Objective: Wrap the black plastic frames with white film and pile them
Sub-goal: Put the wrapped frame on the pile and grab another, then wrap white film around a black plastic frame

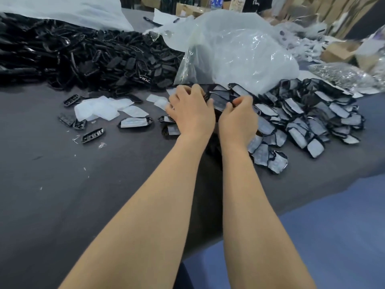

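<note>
frame (217,100): held at both ends, long axis hand to hand
left hand (191,110): curled round it
right hand (237,115): pinching it; wrapped pile (308,115) nearer this side

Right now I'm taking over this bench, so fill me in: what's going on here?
A person is wrapping black frames in white film at a dark table. The left hand and right hand together grip one frame at the near edge of the wrapped pile, which spreads off to the right. The bare frames lie heaped at the back left. Loose film pieces lie left of the hands, with a few single frames around them.
</note>
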`<state>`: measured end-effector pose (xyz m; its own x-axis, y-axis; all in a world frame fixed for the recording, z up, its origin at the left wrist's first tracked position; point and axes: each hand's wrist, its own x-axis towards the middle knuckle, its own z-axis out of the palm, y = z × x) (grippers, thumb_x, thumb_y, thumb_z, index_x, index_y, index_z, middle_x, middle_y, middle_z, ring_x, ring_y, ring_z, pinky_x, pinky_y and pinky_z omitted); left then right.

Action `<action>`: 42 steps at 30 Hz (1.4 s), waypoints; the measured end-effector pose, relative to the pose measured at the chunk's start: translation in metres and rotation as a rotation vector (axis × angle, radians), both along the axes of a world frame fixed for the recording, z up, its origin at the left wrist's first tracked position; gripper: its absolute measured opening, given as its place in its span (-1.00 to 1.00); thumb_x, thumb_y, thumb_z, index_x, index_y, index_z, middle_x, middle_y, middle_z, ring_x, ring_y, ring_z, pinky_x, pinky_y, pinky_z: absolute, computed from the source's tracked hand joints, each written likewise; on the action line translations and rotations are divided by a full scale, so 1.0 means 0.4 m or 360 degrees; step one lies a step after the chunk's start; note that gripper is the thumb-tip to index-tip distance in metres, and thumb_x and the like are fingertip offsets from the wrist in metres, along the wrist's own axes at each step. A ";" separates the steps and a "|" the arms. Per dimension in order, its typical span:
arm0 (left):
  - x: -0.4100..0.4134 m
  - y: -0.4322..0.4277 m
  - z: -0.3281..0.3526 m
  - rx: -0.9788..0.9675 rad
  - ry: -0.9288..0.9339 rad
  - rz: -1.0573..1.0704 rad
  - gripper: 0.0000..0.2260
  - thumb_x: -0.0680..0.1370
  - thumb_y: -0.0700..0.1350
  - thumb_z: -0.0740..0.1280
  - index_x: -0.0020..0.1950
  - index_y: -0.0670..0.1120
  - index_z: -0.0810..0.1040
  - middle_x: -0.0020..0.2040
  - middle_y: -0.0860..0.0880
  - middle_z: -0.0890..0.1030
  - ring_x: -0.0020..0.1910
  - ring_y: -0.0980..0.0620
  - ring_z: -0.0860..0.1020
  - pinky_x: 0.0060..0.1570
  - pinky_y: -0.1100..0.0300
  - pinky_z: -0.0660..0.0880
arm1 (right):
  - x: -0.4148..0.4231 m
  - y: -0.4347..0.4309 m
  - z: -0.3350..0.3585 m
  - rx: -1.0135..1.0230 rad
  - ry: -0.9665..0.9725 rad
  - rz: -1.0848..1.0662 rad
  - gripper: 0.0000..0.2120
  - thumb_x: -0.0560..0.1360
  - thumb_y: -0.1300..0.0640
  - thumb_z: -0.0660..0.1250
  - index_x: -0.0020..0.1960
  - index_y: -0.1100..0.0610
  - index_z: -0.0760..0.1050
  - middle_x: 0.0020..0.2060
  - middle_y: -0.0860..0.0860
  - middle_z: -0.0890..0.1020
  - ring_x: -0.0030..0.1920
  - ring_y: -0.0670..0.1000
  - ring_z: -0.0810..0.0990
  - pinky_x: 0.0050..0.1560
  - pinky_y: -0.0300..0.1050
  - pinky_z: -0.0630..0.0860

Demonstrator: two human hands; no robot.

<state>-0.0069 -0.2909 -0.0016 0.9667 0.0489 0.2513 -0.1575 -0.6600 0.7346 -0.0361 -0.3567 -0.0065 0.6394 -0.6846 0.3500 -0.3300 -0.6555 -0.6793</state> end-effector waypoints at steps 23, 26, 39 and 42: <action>0.039 0.795 0.011 -0.1200 -0.0147 0.0991 -0.91 0.54 -0.23 0.23 0.01 -0.07 0.44 0.06 -0.06 0.53 -0.08 0.03 0.45 0.16 0.06 0.46 | 0.133 0.794 0.002 0.0035 0.0110 0.1524 -0.73 0.55 0.24 0.17 0.19 0.17 0.53 0.24 0.11 0.50 0.23 0.16 0.44 0.20 0.00 0.39; 0.038 0.888 0.007 -0.1346 -0.0201 0.1194 -0.88 0.54 -0.22 0.22 0.05 -0.08 0.44 0.22 -0.16 0.50 -0.16 0.08 0.44 0.10 0.19 0.46 | 0.154 0.897 -0.024 -0.0320 0.0306 0.1735 -0.70 0.56 0.22 0.20 0.26 0.13 0.52 0.46 0.05 0.31 0.44 0.12 0.25 0.33 -0.01 0.33; 0.051 0.943 -0.019 -0.1348 -0.0162 0.1340 -0.68 0.57 -0.12 0.23 0.31 -0.15 0.31 0.26 -0.10 0.36 -0.07 0.04 0.39 0.05 0.17 0.41 | 0.193 0.993 -0.035 -0.0523 0.0415 0.1706 -0.70 0.59 0.15 0.15 0.31 0.14 0.40 0.32 0.07 0.39 0.35 0.10 0.32 0.33 0.04 0.31; 0.057 0.931 -0.010 -0.1221 0.0012 0.1252 -0.64 0.58 -0.04 0.23 0.32 -0.15 0.33 0.28 -0.10 0.41 0.02 -0.03 0.46 0.09 0.12 0.43 | 0.168 0.944 -0.028 -0.0238 0.0291 0.1835 -0.84 0.54 0.20 0.21 0.11 0.15 0.46 0.15 0.07 0.49 0.13 0.08 0.47 0.13 -0.02 0.42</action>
